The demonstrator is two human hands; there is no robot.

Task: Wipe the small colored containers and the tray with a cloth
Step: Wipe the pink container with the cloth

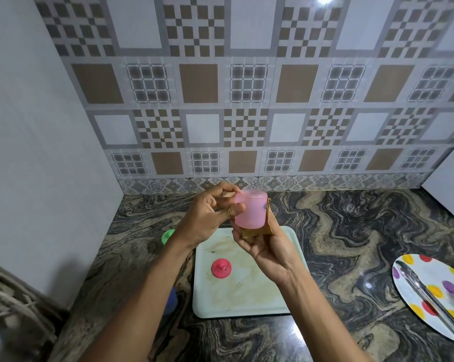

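A small pink container is held up above the counter. My left hand pinches its left rim with thumb and fingers. My right hand grips a brown cloth against the container's underside and right side. Below lies a stained white tray with a red-pink lid on it. A green container and a blue one stand left of the tray, partly hidden by my left forearm.
A white plate with coloured dots carries metal tongs at the right. A white appliance stands at the back right. The tiled wall runs along the back, and a woven object lies at the lower left.
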